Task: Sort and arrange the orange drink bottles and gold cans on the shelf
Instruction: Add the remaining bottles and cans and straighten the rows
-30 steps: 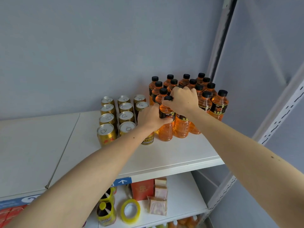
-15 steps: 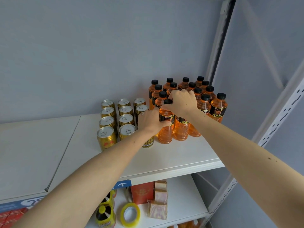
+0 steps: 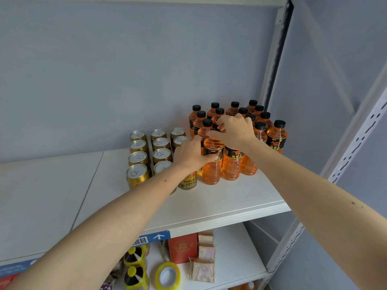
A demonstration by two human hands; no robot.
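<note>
Little is changing since a moment ago: both hands are staying on the front-left clear plastic bottle of orange drink [image 3: 211,164], which is standing upright on the white shelf board [image 3: 219,197] at the front of the black-capped bottle cluster [image 3: 259,126], just right of the gold ribbed metal cans with silver pull-tab tops [image 3: 139,158]. Left hand [image 3: 191,153] is wrapping its curled fingers around the black-labelled waist, arm reaching over the front cans. Right hand [image 3: 234,132] is cupping down over the cap, fingers bent, clamped on the neck. Smooth translucent plastic is glowing amber against the matte grey wall [image 3: 104,70].
</note>
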